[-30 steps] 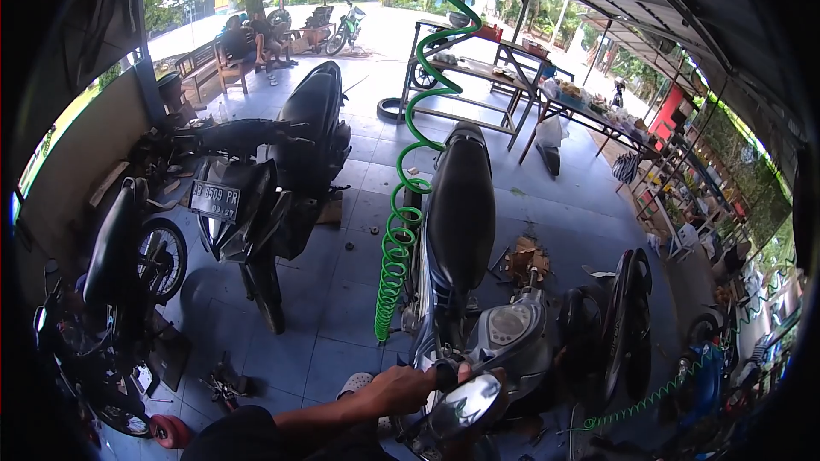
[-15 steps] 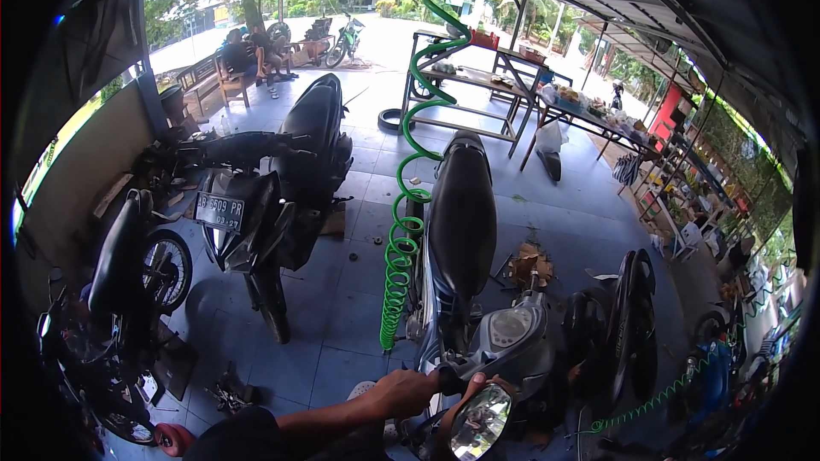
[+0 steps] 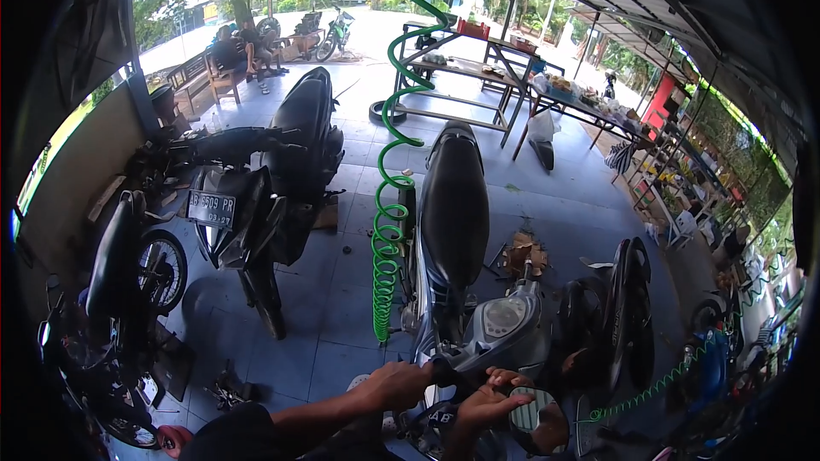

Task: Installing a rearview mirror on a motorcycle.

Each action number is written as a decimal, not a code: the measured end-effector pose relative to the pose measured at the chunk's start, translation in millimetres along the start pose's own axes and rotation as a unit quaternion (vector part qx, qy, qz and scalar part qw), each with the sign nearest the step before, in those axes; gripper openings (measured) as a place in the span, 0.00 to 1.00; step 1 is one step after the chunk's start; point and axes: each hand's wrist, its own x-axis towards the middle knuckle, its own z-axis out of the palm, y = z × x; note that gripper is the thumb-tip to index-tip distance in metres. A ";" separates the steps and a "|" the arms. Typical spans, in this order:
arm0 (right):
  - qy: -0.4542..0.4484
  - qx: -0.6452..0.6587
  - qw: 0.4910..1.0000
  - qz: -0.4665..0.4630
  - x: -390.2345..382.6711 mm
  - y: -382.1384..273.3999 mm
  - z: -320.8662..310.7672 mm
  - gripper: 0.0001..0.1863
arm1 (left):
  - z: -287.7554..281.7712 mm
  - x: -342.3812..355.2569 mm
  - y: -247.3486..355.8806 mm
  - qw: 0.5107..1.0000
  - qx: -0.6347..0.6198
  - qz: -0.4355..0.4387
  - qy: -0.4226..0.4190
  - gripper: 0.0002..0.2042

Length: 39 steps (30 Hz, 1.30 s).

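Note:
A grey and black scooter (image 3: 506,316) stands in front of me, its long black seat (image 3: 457,205) pointing away. My left hand (image 3: 405,386) is closed around the black handlebar grip (image 3: 442,370). Just right of it, my right hand (image 3: 489,399) has its fingers stretched out and apart, touching the edge of a rounded rear-view mirror (image 3: 544,427). The mirror's glass faces up toward me and reflects striped roofing. The mirror's stem is hidden. A round instrument panel (image 3: 504,318) sits beyond the hands.
A green coiled air hose (image 3: 384,282) hangs down left of the scooter. Another motorcycle (image 3: 299,154) stands further left, with a partly stripped one (image 3: 120,265) beside it. Black body panels (image 3: 628,316) stand at right. Cardboard (image 3: 524,254) lies on the tiles; tables (image 3: 589,115) hold goods behind.
My right hand has come out from behind the mirror, its fingers now showing. The mirror has moved right and its reflection differs. My left hand stays on the grip. The view has shifted slightly.

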 end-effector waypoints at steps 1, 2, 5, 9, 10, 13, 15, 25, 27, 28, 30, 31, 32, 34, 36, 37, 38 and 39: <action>0.026 0.029 0.999 0.006 -1.5 0.9 -0.1 0.27 | -0.6 1.0 -0.3 1.000 0.001 0.003 0.000 0.22; 0.051 0.058 0.997 0.012 -2.0 1.4 0.4 0.28 | -1.4 1.5 0.6 1.000 0.002 0.005 0.001 0.22; 0.092 0.104 0.990 0.038 2.0 -1.5 4.8 0.33 | -1.9 -0.5 0.7 1.000 -0.014 0.000 -0.012 0.22; 0.124 0.145 0.959 0.211 32.7 -15.9 0.7 0.38 | 6.2 2.1 -4.8 1.000 -0.011 0.004 0.006 0.22; 0.125 0.145 0.941 0.280 39.7 -17.8 -1.5 0.39 | 6.8 2.9 -5.4 1.000 -0.006 0.007 0.012 0.22; 0.128 0.130 0.942 0.283 40.7 -19.4 -2.2 0.40 | -2.4 -5.0 4.1 0.999 -0.029 0.023 0.022 0.17; 0.125 0.133 0.945 0.272 37.9 -20.3 4.3 0.40 | 1.9 -1.0 -1.1 1.000 -0.018 0.015 0.018 0.19; 0.136 0.058 0.956 0.252 50.1 -14.2 10.3 0.24 | 0.2 -3.9 0.0 0.999 -0.023 0.023 0.042 0.18; 0.130 0.020 0.948 0.290 58.0 -2.1 8.6 0.12 | 2.3 -3.5 -1.2 0.998 -0.026 0.031 0.043 0.18; 0.129 0.021 0.948 0.291 62.9 -4.9 9.4 0.12 | 3.2 -2.5 -1.9 0.998 -0.028 0.041 0.041 0.18; -0.053 -0.049 0.906 0.418 73.2 -19.7 10.1 0.13 | 5.7 -0.8 -2.8 0.998 -0.026 0.038 0.043 0.17; -0.099 -0.081 0.889 0.439 76.6 -23.1 19.8 0.14 | 6.0 -2.2 -3.8 0.998 -0.023 0.035 0.044 0.17; -0.099 -0.080 0.889 0.439 77.6 -22.0 23.0 0.14 | 5.1 -5.3 -4.8 0.998 -0.022 0.035 0.044 0.17; -0.282 -0.154 0.817 0.479 87.2 -15.4 25.9 0.18 | 0.6 -5.8 -0.6 0.999 -0.017 0.017 0.033 0.16; -0.327 -0.231 0.803 0.442 84.0 -6.5 19.8 0.18 | -7.7 -9.5 7.7 1.000 -0.021 0.013 0.015 0.17; -0.328 -0.379 0.836 0.222 73.2 -2.0 17.5 0.20 | -11.1 -9.8 11.2 1.000 -0.022 0.008 -0.005 0.18; -0.306 -0.500 0.810 -0.013 62.7 3.3 17.7 0.22 | -11.5 -6.5 11.5 1.000 -0.023 0.011 -0.003 0.18; -0.228 -0.545 0.806 -0.034 47.5 -3.2 35.4 0.22 | -8.7 -6.4 8.4 0.999 -0.028 0.012 0.012 0.18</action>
